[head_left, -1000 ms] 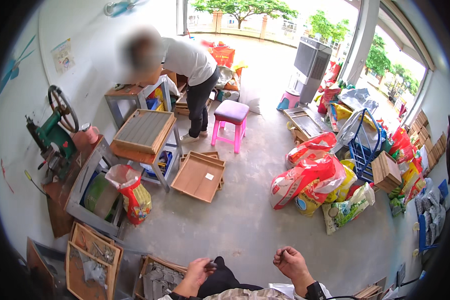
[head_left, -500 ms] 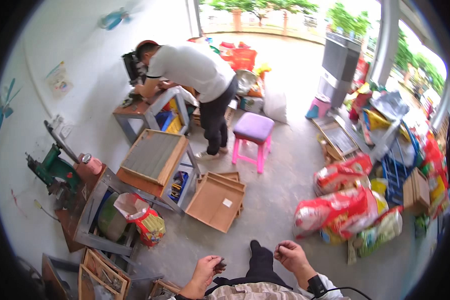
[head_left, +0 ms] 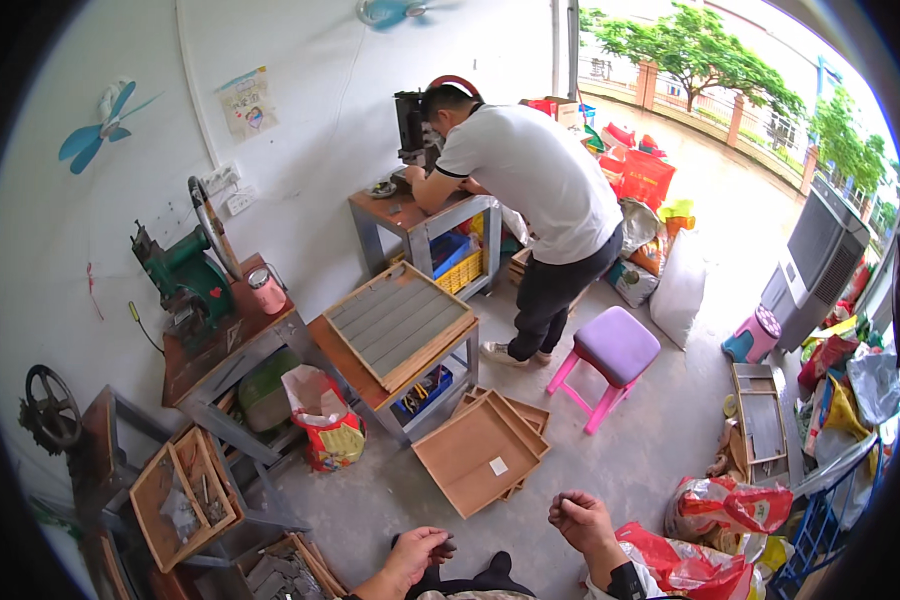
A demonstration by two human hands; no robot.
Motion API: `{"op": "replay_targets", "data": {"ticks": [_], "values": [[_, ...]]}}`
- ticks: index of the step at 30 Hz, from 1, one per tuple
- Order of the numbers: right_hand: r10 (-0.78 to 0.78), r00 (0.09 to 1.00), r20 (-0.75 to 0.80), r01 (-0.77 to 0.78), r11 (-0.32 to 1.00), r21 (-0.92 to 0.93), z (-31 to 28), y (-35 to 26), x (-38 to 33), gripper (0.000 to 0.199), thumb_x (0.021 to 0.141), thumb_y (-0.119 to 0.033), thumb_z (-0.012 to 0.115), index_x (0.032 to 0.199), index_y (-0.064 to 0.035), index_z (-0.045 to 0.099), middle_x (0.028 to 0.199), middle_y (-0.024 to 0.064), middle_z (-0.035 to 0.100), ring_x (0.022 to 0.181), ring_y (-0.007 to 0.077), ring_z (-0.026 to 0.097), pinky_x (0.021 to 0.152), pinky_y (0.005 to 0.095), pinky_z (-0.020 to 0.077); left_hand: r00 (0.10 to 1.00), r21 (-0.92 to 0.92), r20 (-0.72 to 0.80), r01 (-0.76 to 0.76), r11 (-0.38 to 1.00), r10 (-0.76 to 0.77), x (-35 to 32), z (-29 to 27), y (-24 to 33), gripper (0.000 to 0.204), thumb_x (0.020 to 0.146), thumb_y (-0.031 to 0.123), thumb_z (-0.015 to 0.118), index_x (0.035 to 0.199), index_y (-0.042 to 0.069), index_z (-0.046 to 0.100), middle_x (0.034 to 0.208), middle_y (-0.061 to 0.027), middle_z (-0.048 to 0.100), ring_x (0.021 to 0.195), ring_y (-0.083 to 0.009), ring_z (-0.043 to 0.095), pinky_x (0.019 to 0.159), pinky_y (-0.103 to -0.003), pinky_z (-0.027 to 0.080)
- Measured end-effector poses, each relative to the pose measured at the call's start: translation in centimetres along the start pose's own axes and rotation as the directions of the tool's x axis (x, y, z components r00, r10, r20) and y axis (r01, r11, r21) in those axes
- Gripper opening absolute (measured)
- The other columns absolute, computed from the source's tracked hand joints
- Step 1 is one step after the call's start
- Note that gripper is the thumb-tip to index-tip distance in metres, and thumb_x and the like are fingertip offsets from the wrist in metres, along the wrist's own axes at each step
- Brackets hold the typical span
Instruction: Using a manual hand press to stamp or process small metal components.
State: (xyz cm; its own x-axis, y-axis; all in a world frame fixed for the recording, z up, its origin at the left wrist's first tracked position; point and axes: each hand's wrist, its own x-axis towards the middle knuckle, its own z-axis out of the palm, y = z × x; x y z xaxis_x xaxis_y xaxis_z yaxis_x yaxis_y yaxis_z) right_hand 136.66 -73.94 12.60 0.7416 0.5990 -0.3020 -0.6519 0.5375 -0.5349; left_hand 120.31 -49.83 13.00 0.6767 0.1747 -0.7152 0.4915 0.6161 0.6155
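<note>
A stack of shallow wooden trays (head_left: 480, 452) lies on the concrete floor (head_left: 660, 440), untouched, just ahead of both hands. The right hand (head_left: 580, 518) is curled nearly closed, fingertips pinched on something too small to identify. The left hand (head_left: 417, 553), loosely curled, perhaps pinches a small dark piece; any handling looks barely begun.
</note>
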Motion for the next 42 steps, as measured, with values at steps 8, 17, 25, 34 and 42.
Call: {"op": "replay_targets", "data": {"ticks": [8,17,25,34,42], "values": [[0.088,0.973,0.215,-0.085,0.996,-0.023,10.4,2.1,8.6,0.024,0.083,-0.003,0.054,0.105,0.0069,0.053,0.096,0.0111,0.054,0.084,0.0213,0.053,0.078,0.0333,0.0439,0.995,-0.072,0.06,-0.079,0.994,0.083,3.9,-4.7,5.7,0.014,0.084,0.013,0.055,0.092,0.002,0.058,0.076,-0.0078,0.063,0.063,-0.0161,0.061,0.055,-0.025,0.047],[0.011,0.986,0.168,-0.018,0.999,0.037,22.1,9.7,17.2,0.027,0.081,-0.004,0.057,0.106,0.0061,0.055,0.096,0.012,0.056,0.082,0.0207,0.054,0.076,0.0337,0.0448,0.99,-0.105,0.04,-0.128,0.986,0.133,7.2,-18.3,17.6,0.013,0.083,0.011,0.054,0.091,0.002,0.058,0.074,-0.0082,0.063,0.061,-0.0171,0.061,0.053,-0.025,0.046],[0.24,0.968,-0.065,-0.249,0.947,-0.203,25.4,20.0,21.7,0.023,0.085,-0.007,0.053,0.107,0.0017,0.052,0.087,0.0064,0.055,0.077,0.0162,0.054,0.071,0.0275,0.0446,0.988,-0.118,-0.098,-0.133,0.984,0.122,7.8,-30.1,24.0,0.011,0.082,0.007,0.053,0.09,0.0,0.056,0.074,-0.0098,0.062,0.059,-0.019,0.061,0.052,-0.027,0.046],[0.423,0.901,-0.099,-0.435,0.88,-0.19,26.5,23.4,28.7,0.021,0.085,-0.005,0.054,0.104,0.0048,0.053,0.09,0.0134,0.059,0.081,0.0216,0.058,0.074,0.0308,0.0488,0.974,-0.362,-0.199,-0.174,0.916,0.107,6.7,-34.7,22.2,0.011,0.081,0.013,0.055,0.087,0.004,0.057,0.072,-0.0068,0.059,0.063,-0.0187,0.057,0.057,-0.028,0.046],[0.591,0.8,0.106,-0.367,0.62,-0.693,29.7,26.8,35.8,0.021,0.084,-0.01,0.058,0.101,0.0006,0.059,0.09,0.0067,0.062,0.078,0.0138,0.061,0.07,0.0243,0.0502,0.972,-0.201,-0.196,-0.169,0.965,0.129,8.3,-32.8,26.8,0.021,0.084,0.017,0.055,0.097,0.001,0.057,0.08,-0.0092,0.061,0.07,-0.0195,0.06,0.065,-0.03,0.048]]}}
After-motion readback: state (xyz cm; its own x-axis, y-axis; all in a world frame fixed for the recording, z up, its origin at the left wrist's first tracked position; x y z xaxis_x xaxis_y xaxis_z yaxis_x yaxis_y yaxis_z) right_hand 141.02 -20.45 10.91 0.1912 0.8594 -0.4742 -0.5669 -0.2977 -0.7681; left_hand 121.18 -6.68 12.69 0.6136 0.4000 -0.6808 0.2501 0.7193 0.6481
